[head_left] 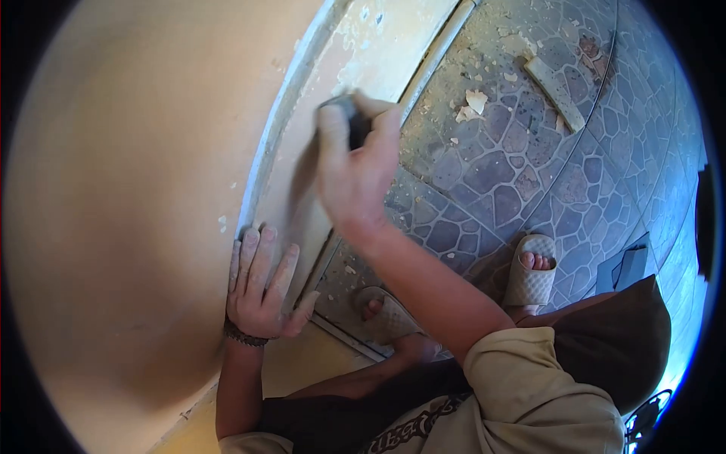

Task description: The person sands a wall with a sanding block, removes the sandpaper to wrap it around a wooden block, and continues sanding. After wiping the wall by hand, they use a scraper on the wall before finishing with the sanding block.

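Note:
My left hand [265, 284], dusty and with a dark bracelet at the wrist, lies flat on the wall [136, 197] with its fingers spread. Its fingertips rest by the lower end of a pale raised edge [283, 110]. Further up, my right hand [355, 170] is closed around a small dark tool [354, 121], held against or close to the scuffed lower band of the wall [367, 49]. Motion blur and my fingers hide the tool's shape, so its kind cannot be made out. Paint on that band is chipped in patches.
A pipe-like strip [435, 64] runs along the wall's foot. On the stone-patterned floor [491, 178] lie pale flakes [475, 104], crumbs and a dusty bar [554, 94]. My sandalled feet [535, 268] are near the wall, with a grey flat object [624, 265] beyond.

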Demonstrator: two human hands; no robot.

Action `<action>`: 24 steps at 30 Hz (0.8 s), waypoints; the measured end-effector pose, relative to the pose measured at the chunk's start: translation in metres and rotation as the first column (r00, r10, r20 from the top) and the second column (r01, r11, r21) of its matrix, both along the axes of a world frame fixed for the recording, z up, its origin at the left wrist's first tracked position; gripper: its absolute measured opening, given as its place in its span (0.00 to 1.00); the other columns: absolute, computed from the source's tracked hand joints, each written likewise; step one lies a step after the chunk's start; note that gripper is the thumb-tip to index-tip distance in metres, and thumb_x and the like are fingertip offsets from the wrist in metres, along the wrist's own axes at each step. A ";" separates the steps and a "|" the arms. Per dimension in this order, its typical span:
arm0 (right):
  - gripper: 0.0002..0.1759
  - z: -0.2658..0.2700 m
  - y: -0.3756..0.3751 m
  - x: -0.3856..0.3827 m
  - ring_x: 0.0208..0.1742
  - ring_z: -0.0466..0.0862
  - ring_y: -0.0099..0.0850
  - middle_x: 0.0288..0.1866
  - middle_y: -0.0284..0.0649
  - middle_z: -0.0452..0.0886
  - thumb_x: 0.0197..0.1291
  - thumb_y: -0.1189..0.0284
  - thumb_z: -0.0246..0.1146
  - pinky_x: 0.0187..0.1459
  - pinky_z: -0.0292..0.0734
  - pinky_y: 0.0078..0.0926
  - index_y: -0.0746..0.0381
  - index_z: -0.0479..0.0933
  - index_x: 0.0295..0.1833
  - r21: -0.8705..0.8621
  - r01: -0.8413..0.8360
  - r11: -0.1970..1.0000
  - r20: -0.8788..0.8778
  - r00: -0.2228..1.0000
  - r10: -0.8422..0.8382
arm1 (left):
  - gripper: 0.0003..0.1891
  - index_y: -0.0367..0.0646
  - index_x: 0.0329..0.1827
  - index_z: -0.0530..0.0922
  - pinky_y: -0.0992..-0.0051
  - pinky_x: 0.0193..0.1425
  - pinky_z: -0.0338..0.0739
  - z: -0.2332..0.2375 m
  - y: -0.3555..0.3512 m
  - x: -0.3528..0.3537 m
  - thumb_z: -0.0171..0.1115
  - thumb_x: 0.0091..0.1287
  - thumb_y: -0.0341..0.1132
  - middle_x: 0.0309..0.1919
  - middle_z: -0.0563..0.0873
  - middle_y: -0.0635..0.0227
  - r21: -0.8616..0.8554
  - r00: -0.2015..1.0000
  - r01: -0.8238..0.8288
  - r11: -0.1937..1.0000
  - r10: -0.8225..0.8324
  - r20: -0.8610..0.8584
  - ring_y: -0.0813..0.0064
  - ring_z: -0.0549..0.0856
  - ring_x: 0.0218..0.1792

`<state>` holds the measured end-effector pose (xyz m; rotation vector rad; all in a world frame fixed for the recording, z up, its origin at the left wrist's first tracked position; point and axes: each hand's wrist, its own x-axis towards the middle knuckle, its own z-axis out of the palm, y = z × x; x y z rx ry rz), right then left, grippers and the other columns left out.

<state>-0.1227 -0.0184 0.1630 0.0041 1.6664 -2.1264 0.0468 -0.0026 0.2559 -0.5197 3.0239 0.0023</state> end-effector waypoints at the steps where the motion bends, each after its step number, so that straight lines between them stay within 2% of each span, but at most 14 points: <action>1: 0.18 -0.009 -0.006 -0.017 0.43 0.75 0.37 0.40 0.49 0.74 0.62 0.68 0.65 0.50 0.71 0.33 0.71 0.70 0.49 0.050 0.016 0.999 0.067 0.998 -0.019 | 0.36 0.33 0.62 0.73 0.44 0.71 0.56 0.001 -0.001 -0.001 0.68 0.52 0.46 0.65 0.70 0.37 -0.001 1.000 0.002 1.000 -0.002 -0.002 0.36 0.68 0.67; 2: 0.18 -0.012 -0.008 -0.026 0.43 0.75 0.37 0.40 0.50 0.74 0.62 0.69 0.65 0.50 0.71 0.33 0.71 0.70 0.49 0.106 0.025 0.994 0.134 0.990 -0.039 | 0.36 0.33 0.62 0.73 0.44 0.71 0.56 0.002 -0.001 -0.001 0.68 0.52 0.46 0.65 0.70 0.37 0.003 1.000 0.001 1.000 -0.001 -0.002 0.36 0.67 0.67; 3: 0.18 -0.005 -0.007 -0.025 0.44 0.75 0.38 0.41 0.50 0.74 0.62 0.69 0.64 0.50 0.71 0.33 0.72 0.70 0.49 0.219 0.038 0.975 0.047 0.998 -0.049 | 0.36 0.33 0.62 0.73 0.44 0.71 0.56 0.001 0.000 -0.002 0.68 0.52 0.47 0.65 0.69 0.37 0.010 1.000 0.003 1.000 -0.002 -0.004 0.36 0.67 0.67; 6: 0.19 0.018 -0.001 -0.001 0.45 0.75 0.38 0.43 0.49 0.74 0.63 0.67 0.63 0.50 0.71 0.34 0.72 0.69 0.48 -0.034 0.022 0.999 -0.105 0.994 -0.026 | 0.36 0.33 0.61 0.74 0.44 0.71 0.56 -0.001 0.000 0.001 0.69 0.52 0.47 0.65 0.69 0.37 0.004 1.000 0.004 1.000 -0.004 -0.008 0.36 0.67 0.67; 7: 0.19 0.017 0.002 -0.007 0.46 0.76 0.39 0.44 0.49 0.74 0.64 0.67 0.63 0.51 0.71 0.34 0.72 0.69 0.49 -0.006 -0.039 0.999 -0.117 0.992 0.039 | 0.36 0.33 0.61 0.74 0.44 0.71 0.56 -0.001 0.002 0.002 0.68 0.52 0.47 0.65 0.69 0.37 0.013 1.000 0.002 1.000 -0.002 0.001 0.37 0.67 0.67; 10: 0.20 -0.006 -0.009 -0.027 0.47 0.76 0.40 0.44 0.51 0.74 0.63 0.68 0.64 0.53 0.70 0.35 0.72 0.69 0.51 0.123 0.019 0.992 0.134 0.990 -0.035 | 0.36 0.33 0.61 0.74 0.44 0.71 0.56 0.002 0.000 0.001 0.68 0.52 0.48 0.65 0.70 0.37 0.002 1.000 -0.003 1.000 0.003 0.009 0.37 0.67 0.67; 11: 0.19 -0.007 -0.009 -0.028 0.47 0.76 0.40 0.44 0.51 0.75 0.62 0.68 0.64 0.54 0.70 0.35 0.71 0.70 0.51 0.216 0.007 0.976 0.082 0.996 -0.025 | 0.36 0.33 0.61 0.74 0.44 0.71 0.56 0.003 0.002 0.002 0.68 0.52 0.48 0.65 0.70 0.37 0.004 1.000 -0.011 1.000 0.011 0.013 0.37 0.67 0.67; 14: 0.19 0.034 0.003 -0.011 0.48 0.76 0.40 0.44 0.51 0.75 0.63 0.66 0.63 0.54 0.71 0.35 0.72 0.70 0.50 0.036 -0.010 0.999 -0.073 0.997 0.013 | 0.36 0.33 0.61 0.74 0.44 0.71 0.56 -0.002 -0.002 0.000 0.68 0.52 0.48 0.65 0.70 0.38 0.013 1.000 -0.002 1.000 0.002 -0.013 0.37 0.67 0.68; 15: 0.20 0.031 0.002 -0.008 0.48 0.77 0.40 0.44 0.51 0.75 0.64 0.65 0.62 0.54 0.71 0.36 0.71 0.70 0.50 0.029 0.005 1.000 -0.110 0.994 -0.002 | 0.36 0.33 0.61 0.74 0.44 0.71 0.56 -0.001 -0.001 0.002 0.68 0.52 0.48 0.65 0.70 0.37 0.021 1.000 -0.003 1.000 0.004 -0.017 0.37 0.66 0.68; 18: 0.19 0.006 -0.006 -0.031 0.48 0.77 0.41 0.44 0.52 0.75 0.64 0.66 0.62 0.53 0.71 0.36 0.71 0.70 0.50 0.156 -0.031 0.987 0.178 0.984 0.003 | 0.36 0.33 0.61 0.74 0.44 0.71 0.56 0.003 -0.001 -0.002 0.68 0.52 0.48 0.65 0.69 0.37 0.034 1.000 -0.001 0.999 0.001 0.006 0.35 0.66 0.67; 19: 0.18 0.009 -0.007 -0.039 0.47 0.77 0.41 0.43 0.51 0.76 0.64 0.66 0.63 0.52 0.72 0.36 0.71 0.71 0.49 0.211 -0.016 0.977 0.155 0.988 -0.017 | 0.36 0.33 0.61 0.74 0.44 0.71 0.56 0.004 0.001 -0.001 0.68 0.52 0.49 0.65 0.69 0.36 0.030 1.000 0.001 1.000 -0.001 0.004 0.35 0.66 0.67; 22: 0.18 0.029 -0.003 -0.020 0.45 0.78 0.41 0.43 0.52 0.76 0.63 0.67 0.63 0.52 0.73 0.37 0.71 0.71 0.49 0.059 0.004 0.998 -0.023 1.000 -0.002 | 0.37 0.34 0.61 0.74 0.43 0.71 0.56 0.001 -0.001 0.000 0.68 0.53 0.50 0.65 0.68 0.35 0.035 1.000 0.016 0.999 -0.016 0.003 0.34 0.66 0.67; 23: 0.18 0.029 -0.005 -0.015 0.45 0.78 0.41 0.43 0.51 0.77 0.63 0.67 0.63 0.51 0.73 0.37 0.71 0.71 0.49 0.018 0.045 0.999 -0.071 0.996 -0.044 | 0.37 0.34 0.62 0.74 0.43 0.71 0.56 0.002 -0.001 0.000 0.68 0.53 0.50 0.66 0.67 0.35 0.048 1.000 0.011 0.999 -0.011 0.009 0.34 0.66 0.67; 24: 0.18 0.020 -0.005 -0.016 0.45 0.78 0.41 0.43 0.51 0.76 0.63 0.67 0.63 0.52 0.73 0.37 0.71 0.71 0.49 0.065 0.027 0.998 0.028 0.999 -0.029 | 0.37 0.34 0.62 0.74 0.43 0.71 0.56 0.004 -0.001 0.000 0.67 0.53 0.51 0.66 0.67 0.35 0.055 1.000 0.009 0.998 -0.010 0.012 0.34 0.66 0.67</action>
